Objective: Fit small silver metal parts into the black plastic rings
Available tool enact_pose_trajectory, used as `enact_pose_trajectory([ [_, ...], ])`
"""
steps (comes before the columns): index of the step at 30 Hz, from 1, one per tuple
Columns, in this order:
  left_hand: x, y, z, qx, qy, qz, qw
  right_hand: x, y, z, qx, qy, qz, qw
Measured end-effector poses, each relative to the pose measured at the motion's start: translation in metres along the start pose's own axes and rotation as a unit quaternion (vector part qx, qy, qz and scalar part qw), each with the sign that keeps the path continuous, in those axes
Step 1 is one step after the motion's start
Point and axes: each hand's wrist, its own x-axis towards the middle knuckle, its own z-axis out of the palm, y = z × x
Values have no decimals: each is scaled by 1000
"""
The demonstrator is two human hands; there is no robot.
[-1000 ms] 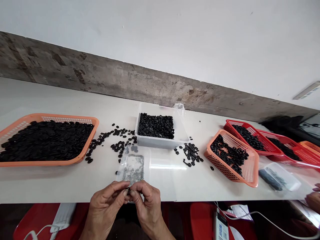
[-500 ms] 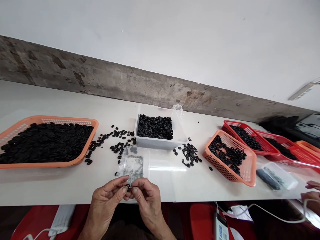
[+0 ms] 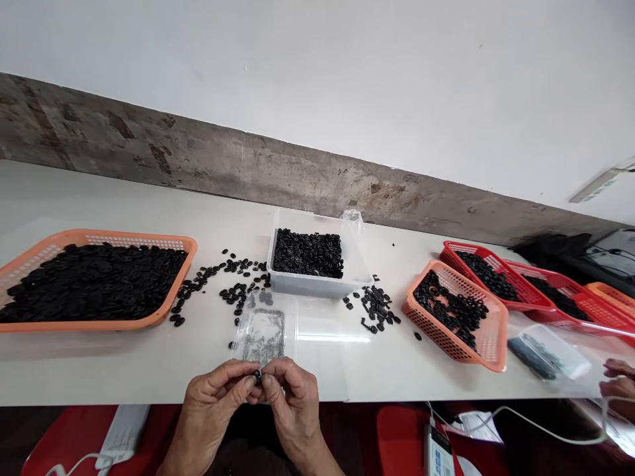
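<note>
My left hand and my right hand meet at the near table edge, fingertips pinched together on a small black ring part. Just beyond them lies a clear shallow tray with small metal pieces. Loose black rings are scattered behind it. A clear box of black rings stands at the centre.
A large orange basket full of black rings is on the left. Another ring pile and orange and red baskets are on the right, with a clear bag. Another person's hands show at the far right edge.
Both hands stay pinched on the small part, with only slight finger movement. The other person's hands at the right edge have shifted a little.
</note>
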Motion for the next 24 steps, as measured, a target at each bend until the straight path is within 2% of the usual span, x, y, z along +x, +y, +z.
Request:
enact_pose_trajectory([
  [5,-1,-3,0,8,-8,22,1000,0,1,1,-23,-5,-14,1000],
  [10,4,-4,6,-32,28,-16,999,2,10,0,34,-17,25,999],
  [12,7,-2,8,-69,36,-39,996,3,14,0,47,-3,22,999],
  [16,11,3,9,-146,42,-71,986,3,16,0,-3,54,8,998],
  [19,12,0,9,-184,45,-84,978,5,15,2,-8,58,8,998],
  [24,13,-9,11,-208,74,-74,972,12,15,7,44,58,26,997],
])
